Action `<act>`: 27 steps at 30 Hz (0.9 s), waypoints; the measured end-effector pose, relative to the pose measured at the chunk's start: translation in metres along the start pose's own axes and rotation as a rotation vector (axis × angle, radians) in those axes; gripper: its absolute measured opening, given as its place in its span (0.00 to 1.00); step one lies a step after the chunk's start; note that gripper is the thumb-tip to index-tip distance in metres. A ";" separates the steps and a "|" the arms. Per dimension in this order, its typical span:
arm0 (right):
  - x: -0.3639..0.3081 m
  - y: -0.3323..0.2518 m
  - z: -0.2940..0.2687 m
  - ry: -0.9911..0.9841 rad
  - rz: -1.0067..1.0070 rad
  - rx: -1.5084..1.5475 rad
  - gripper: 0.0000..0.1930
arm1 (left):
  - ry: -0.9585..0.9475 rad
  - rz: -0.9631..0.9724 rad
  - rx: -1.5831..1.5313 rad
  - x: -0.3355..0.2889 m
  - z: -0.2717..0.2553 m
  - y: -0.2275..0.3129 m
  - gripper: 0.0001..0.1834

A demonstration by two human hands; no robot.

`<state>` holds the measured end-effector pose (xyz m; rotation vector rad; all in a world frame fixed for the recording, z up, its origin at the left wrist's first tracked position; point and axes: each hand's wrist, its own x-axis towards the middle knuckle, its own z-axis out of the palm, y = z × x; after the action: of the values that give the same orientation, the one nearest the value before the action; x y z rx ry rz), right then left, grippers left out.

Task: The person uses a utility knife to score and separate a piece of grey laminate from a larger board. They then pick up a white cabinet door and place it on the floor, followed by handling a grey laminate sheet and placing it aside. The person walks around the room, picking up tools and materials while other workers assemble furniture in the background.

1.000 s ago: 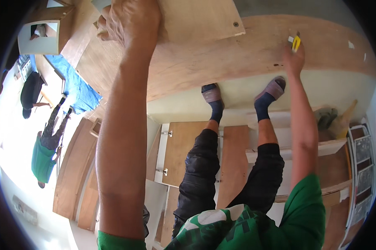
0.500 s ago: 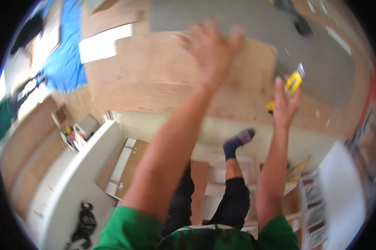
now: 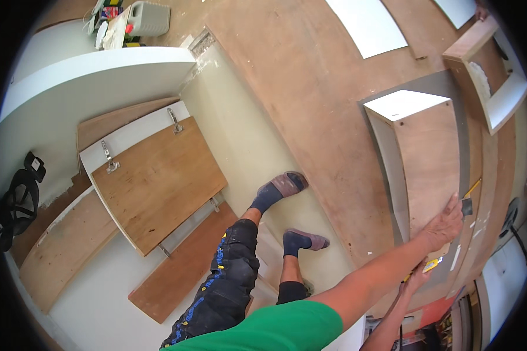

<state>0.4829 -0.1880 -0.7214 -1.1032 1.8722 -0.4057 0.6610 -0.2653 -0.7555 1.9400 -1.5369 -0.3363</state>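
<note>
My left hand [image 3: 441, 229] lies with its fingers stretched over the near end of a long wooden box [image 3: 428, 158]. This box has bare plywood on top and a white end panel, and stands on a grey sheet. Just below, close to the box's near end, my right hand [image 3: 416, 277] is closed around a yellow utility knife [image 3: 432, 265]. Part of that hand and the knife's handle is hidden. Beside my left fingertips is a small dark grey flat piece [image 3: 467, 206] with a thin yellow strip; its kind is unclear.
A three-sided wooden frame [image 3: 497, 111] stands at the far right, near another person's hand [image 3: 481, 13]. White panels [image 3: 368, 26] lie on the brown board. At left are a hinged cabinet door [image 3: 161, 184], a low white partition [image 3: 99, 64] and a grey jerrycan [image 3: 149, 19].
The view has swung to the right. My left hand was raised and blurred above a plywood sheet; now it rests on the box. The knife stays in my right hand.
</note>
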 end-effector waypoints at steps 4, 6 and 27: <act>0.005 0.011 -0.005 0.030 0.044 0.098 0.28 | -0.015 0.015 0.077 0.007 -0.010 0.005 0.13; -0.008 0.003 -0.003 0.027 0.068 0.123 0.27 | -0.017 0.017 0.002 0.005 -0.004 0.011 0.13; 0.081 0.162 0.068 0.160 0.023 0.020 0.16 | -0.396 0.345 0.422 0.015 -0.009 0.030 0.34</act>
<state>0.4370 -0.1550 -0.9064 -1.0616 2.0138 -0.5107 0.6474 -0.2800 -0.7274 1.9357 -2.3199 -0.2713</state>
